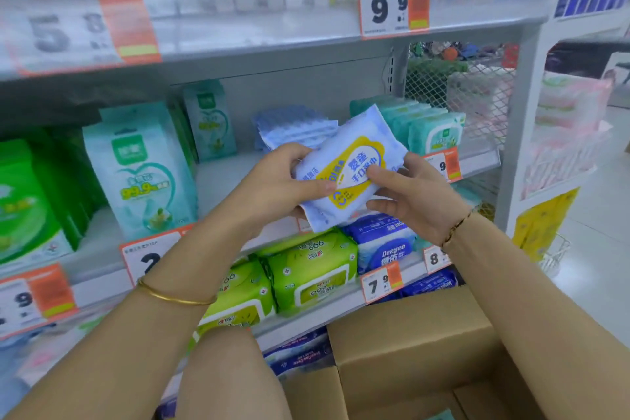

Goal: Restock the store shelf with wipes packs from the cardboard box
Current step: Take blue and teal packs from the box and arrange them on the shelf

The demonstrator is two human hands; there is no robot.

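Wipes pack (347, 170) pinched at opposite edges by left hand (272, 184) and right hand (414, 198) (bare shelf (220, 179) behind).

wipes pack (347, 170): soft plastic film, glossy, slightly crinkled. green packs (306, 273): same glossy film. cardboard box (409, 344): matt brown board, smooth faces. shelf (221, 181): painted metal, smooth, pale grey. side mesh (429, 85): white-coated wire. bangle (170, 298): polished gold-coloured metal.

A soft pale-blue wipes pack with a yellow and white label (347, 169) is up in the air, tipped on a slant; the left hand (276, 184) and right hand (416, 194) hold its ends; more pale-blue packs (295, 128) lie stacked behind it on the grey metal shelf (225, 177); the brown cardboard box (409, 344) sits low in front.
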